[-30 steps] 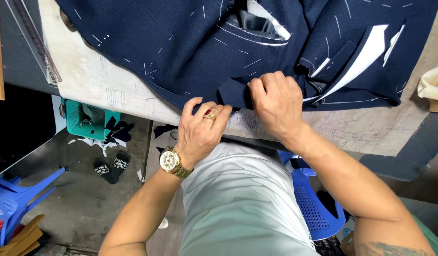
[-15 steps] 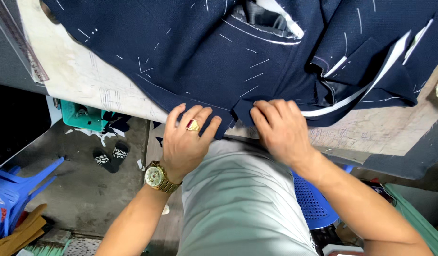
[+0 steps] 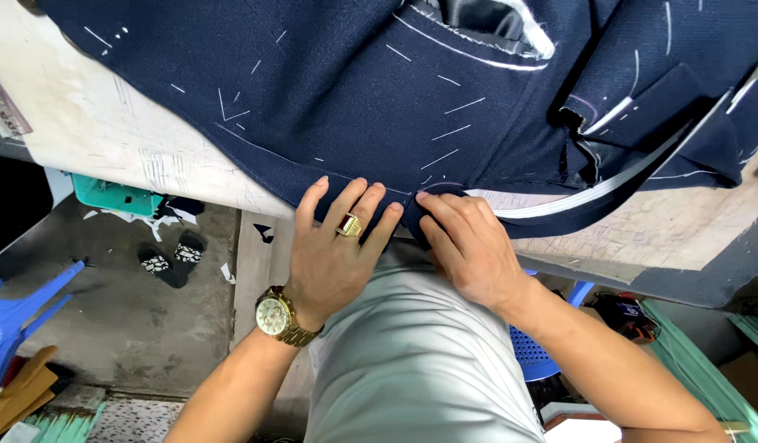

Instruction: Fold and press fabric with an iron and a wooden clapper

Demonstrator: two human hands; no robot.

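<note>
1. Fabric first: we see a navy garment (image 3: 354, 90), marked with white chalk lines and short basting stitches, spread across a pale worktop (image 3: 108, 139), its lower edge hanging just over the near rim.
2. Our left hand (image 3: 334, 254) lies palm down on that lower edge, fingers spread and flat; its grip is open, pressing the cloth rather than clasping it. A gold ring sits on one finger and a gold wristwatch (image 3: 274, 316) on the wrist.
3. Our right hand (image 3: 469, 246) is just beside the left, almost touching it. Its fingertips curl onto the hem, and the grip looks closed on a fold of the cloth, though we cannot tell how much is pinched beneath.
4. A white band (image 3: 592, 193) runs along the garment's edge to the right of the right hand.
5. Below the worktop we see a concrete floor (image 3: 133, 320) with a pair of sandals (image 3: 170, 256), and a blue basket (image 3: 531, 357) near the right forearm.
</note>
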